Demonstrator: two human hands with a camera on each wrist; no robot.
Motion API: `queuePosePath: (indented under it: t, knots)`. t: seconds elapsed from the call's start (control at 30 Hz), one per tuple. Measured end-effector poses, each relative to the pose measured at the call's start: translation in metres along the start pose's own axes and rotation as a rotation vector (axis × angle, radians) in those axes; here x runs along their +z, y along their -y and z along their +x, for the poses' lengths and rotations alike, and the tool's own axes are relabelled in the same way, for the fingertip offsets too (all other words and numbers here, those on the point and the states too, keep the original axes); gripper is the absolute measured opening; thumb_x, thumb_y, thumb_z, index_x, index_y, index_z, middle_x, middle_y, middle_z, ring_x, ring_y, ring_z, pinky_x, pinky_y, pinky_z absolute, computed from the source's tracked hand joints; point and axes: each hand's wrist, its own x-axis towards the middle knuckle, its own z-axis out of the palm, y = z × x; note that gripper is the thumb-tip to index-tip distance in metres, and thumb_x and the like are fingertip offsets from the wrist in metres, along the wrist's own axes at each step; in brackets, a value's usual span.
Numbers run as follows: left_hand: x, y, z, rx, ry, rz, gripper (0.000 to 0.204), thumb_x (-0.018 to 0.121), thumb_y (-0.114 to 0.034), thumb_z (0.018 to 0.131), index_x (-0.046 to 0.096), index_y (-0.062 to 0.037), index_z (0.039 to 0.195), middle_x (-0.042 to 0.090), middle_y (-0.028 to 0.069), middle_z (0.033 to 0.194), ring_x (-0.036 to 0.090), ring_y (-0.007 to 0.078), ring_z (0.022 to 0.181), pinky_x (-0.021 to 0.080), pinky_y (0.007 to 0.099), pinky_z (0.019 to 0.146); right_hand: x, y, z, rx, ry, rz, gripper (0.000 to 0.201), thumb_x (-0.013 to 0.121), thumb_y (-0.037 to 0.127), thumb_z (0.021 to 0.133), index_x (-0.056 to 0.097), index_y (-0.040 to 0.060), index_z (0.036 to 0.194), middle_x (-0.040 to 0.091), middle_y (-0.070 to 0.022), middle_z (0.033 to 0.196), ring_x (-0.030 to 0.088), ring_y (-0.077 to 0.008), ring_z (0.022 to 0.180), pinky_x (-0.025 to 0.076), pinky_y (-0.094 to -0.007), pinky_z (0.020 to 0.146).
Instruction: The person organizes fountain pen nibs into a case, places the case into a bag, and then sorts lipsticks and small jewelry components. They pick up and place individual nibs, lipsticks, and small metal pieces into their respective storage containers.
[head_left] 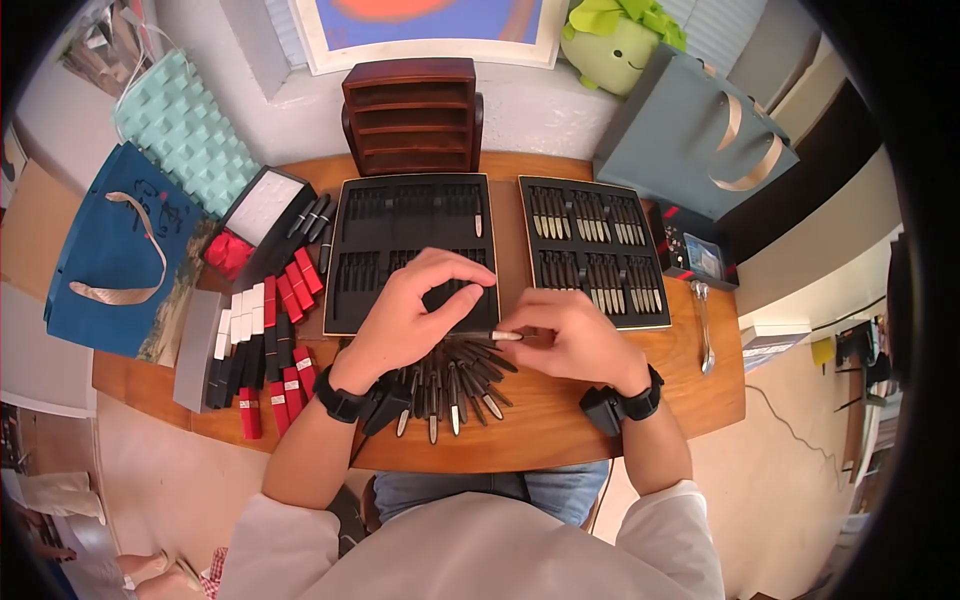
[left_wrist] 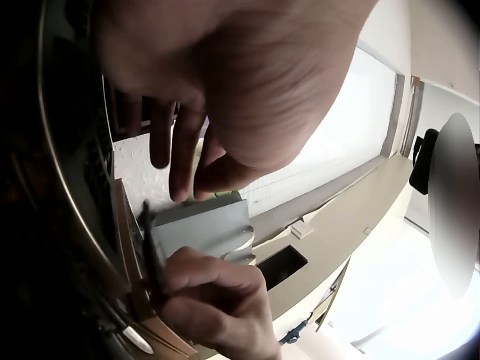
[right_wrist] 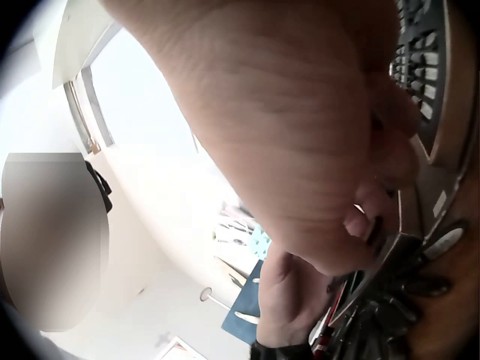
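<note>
At the far left a blue gift bag [head_left: 100, 235] leans beside a teal bag [head_left: 185, 125], and next to them small red boxes [head_left: 290, 292] lie grouped with white boxes [head_left: 240, 312] on the wooden tabletop [head_left: 690, 405]. Further right is a black left tray [head_left: 400, 232], where one pale-ended stick [head_left: 478, 224] stands out near the right edge; how full its dark slots are is hard to tell. The left hand [head_left: 408, 315] is over this tray's near part, fingers and thumb loosely curved, apart and holding nothing. Below it, a fanned pile of slim black sticks [head_left: 453, 388] spreads toward the person. The right hand [head_left: 575, 338] pinches a single slim stick [head_left: 507, 336] with a pale end, just beyond the pile by the tray's near right corner. Beyond that hand, the right tray [head_left: 590, 251] carries rows of pale-ended sticks; a metal spoon [head_left: 706, 335] lies to its right, near a grey bag [head_left: 645, 140].
</note>
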Motion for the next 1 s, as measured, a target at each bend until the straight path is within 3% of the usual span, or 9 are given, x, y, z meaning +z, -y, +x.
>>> queuePosePath:
  t: [0.07, 0.1, 0.13, 0.2, 0.33, 0.87, 1.0]
  knots:
    - [0.001, -0.003, -0.001, -0.092, 0.031, -0.122, 0.02, 0.073, -0.005, 0.107, 0.079, -0.0021, 0.126, 0.079, 0.0082, 0.125, 0.071, 0.0209, 0.119, 0.054, 0.0373, 0.109, -0.006, 0.003, 0.001, 0.029, -0.192, 0.085, 0.015, 0.086, 0.009, 0.093, 0.085, 0.0053, 0.108, 0.074, -0.0065, 0.093, 0.067, -0.0164, 0.065, 0.052, -0.0321, 0.058]
    - [0.002, -0.004, -0.002, -0.186, 0.061, -0.244, 0.021, 0.072, -0.005, 0.109, 0.078, 0.0003, 0.128, 0.079, 0.0094, 0.125, 0.073, 0.0188, 0.116, 0.056, 0.0353, 0.106, -0.006, 0.001, 0.001, 0.03, -0.197, 0.082, 0.015, 0.086, 0.009, 0.093, 0.085, 0.0053, 0.108, 0.074, -0.0065, 0.093, 0.067, -0.0164, 0.065, 0.052, -0.0321, 0.058]
    - [0.002, -0.006, -0.003, -0.181, 0.07, -0.252, 0.024, 0.072, -0.004, 0.11, 0.075, 0.0029, 0.133, 0.079, 0.0105, 0.121, 0.076, 0.0159, 0.108, 0.059, 0.0322, 0.099, -0.005, -0.002, 0.001, 0.022, -0.301, 0.09, 0.019, 0.087, 0.007, 0.093, 0.085, 0.0051, 0.111, 0.073, -0.0051, 0.095, 0.062, -0.012, 0.063, 0.048, -0.0287, 0.055]
    - [0.006, -0.007, -0.005, -0.211, 0.021, -0.346, 0.026, 0.072, -0.004, 0.11, 0.074, 0.0027, 0.135, 0.079, 0.0111, 0.119, 0.076, 0.0161, 0.105, 0.06, 0.0319, 0.097, 0.001, -0.012, 0.0, -0.003, -0.44, 0.119, 0.028, 0.087, 0.003, 0.092, 0.084, 0.0052, 0.12, 0.072, -0.0029, 0.103, 0.055, -0.0059, 0.062, 0.043, -0.0235, 0.053]
    - [0.012, -0.006, -0.005, -0.205, -0.093, -0.499, 0.029, 0.072, -0.003, 0.109, 0.072, 0.0023, 0.138, 0.08, 0.0127, 0.114, 0.077, 0.0161, 0.099, 0.063, 0.0317, 0.093, 0.005, -0.016, 0.002, -0.02, -0.493, 0.117, 0.028, 0.086, 0.002, 0.094, 0.084, 0.0054, 0.122, 0.072, -0.0031, 0.103, 0.056, -0.0058, 0.062, 0.043, -0.0239, 0.053]
    - [0.008, 0.001, -0.005, -0.202, -0.166, -0.51, 0.025, 0.072, -0.001, 0.109, 0.073, 0.0035, 0.133, 0.08, 0.0119, 0.116, 0.076, 0.0145, 0.097, 0.063, 0.0298, 0.09, 0.003, -0.014, 0.004, -0.038, -0.533, 0.125, 0.034, 0.075, -0.007, 0.099, 0.079, 0.0023, 0.132, 0.069, -0.0046, 0.107, 0.058, -0.0043, 0.063, 0.044, -0.0221, 0.058]
    - [0.009, 0.003, -0.005, -0.21, -0.175, -0.518, 0.024, 0.072, -0.002, 0.109, 0.074, 0.0035, 0.133, 0.08, 0.0118, 0.115, 0.076, 0.0144, 0.096, 0.063, 0.0295, 0.09, 0.006, -0.016, 0.003, 0.039, -0.538, 0.285, 0.036, 0.072, -0.008, 0.1, 0.078, 0.0019, 0.134, 0.068, -0.005, 0.11, 0.061, -0.0029, 0.064, 0.045, -0.022, 0.059]
